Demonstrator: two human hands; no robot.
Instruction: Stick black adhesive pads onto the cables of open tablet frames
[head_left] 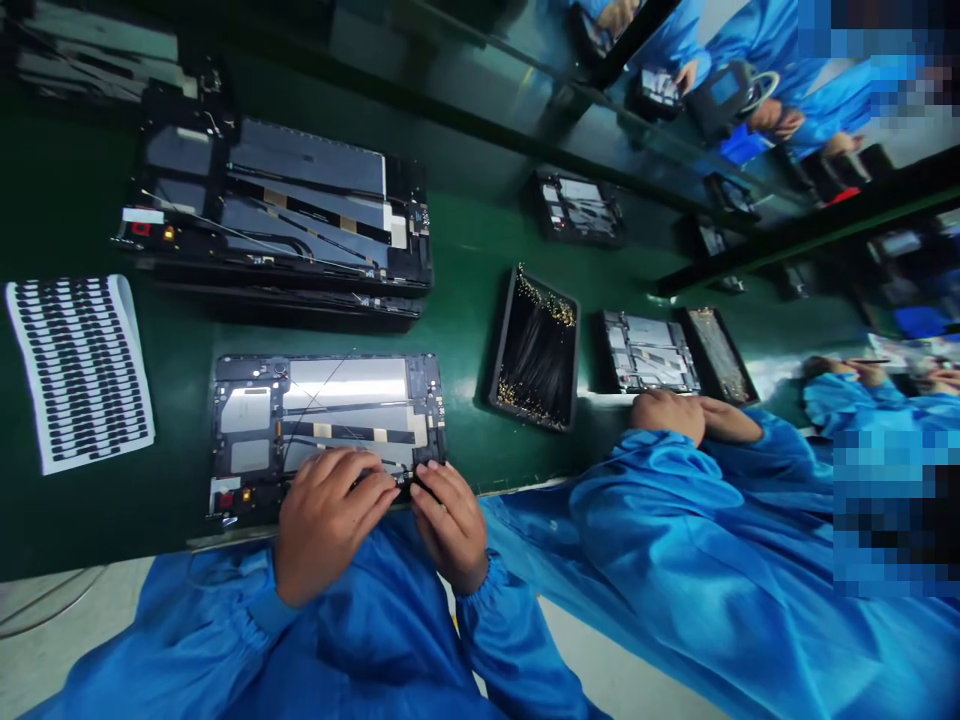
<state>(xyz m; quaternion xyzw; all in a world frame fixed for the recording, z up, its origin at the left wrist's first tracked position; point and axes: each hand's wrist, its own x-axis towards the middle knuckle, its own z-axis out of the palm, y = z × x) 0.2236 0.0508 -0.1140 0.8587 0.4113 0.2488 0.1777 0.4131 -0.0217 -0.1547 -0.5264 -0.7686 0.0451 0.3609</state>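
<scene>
An opened tablet point(345, 377) lies flat on the green bench, its inner parts, flat ribbon cables and thin wires facing up. Over its near edge, my left hand point(334, 515) is bent with thumb and fingertips pressed together at the lower right part. Beside it, my right hand point(454, 520) has its fingers closed at the tablet's near right corner. The fingertips of both hands almost meet there. Whatever small piece lies between them is hidden. A thin dark wire stands up in a loop above the tablet's middle.
Behind the tablet stands a stack of opened tablets point(300, 215). A sheet of black stickers point(86, 370) lies left. On the right is a black tray point(491, 385) of thin cables with gold ends. Farther right, a co-worker's hands point(667, 415) are at another tablet point(651, 345).
</scene>
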